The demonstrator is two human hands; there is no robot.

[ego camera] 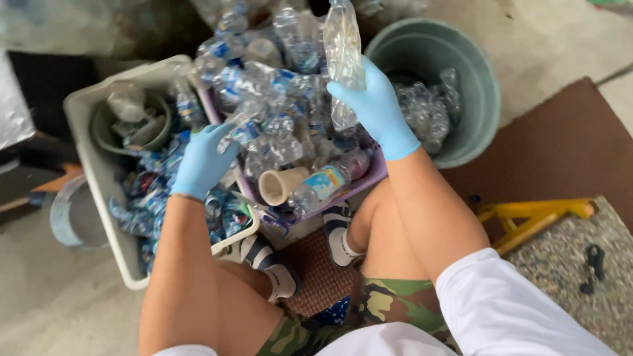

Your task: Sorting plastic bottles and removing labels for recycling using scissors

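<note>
My right hand [376, 105], in a blue glove, grips a crushed clear plastic bottle [343, 46] and holds it upright above a purple basket [369, 178] heaped with empty bottles. My left hand [201, 161], also gloved in blue, is closed on a clear bottle with a blue label [247, 128] at the left side of the heap. A bottle with a colourful label [323, 184] and a beige cup [280, 186] lie at the basket's near edge.
A white tub [99, 178] on the left holds torn blue labels and a green bowl [132, 122]. A grey-green bucket [475, 72] with crushed bottles stands at the right. A yellow metal frame [534, 214] lies on the brown mat by my knees.
</note>
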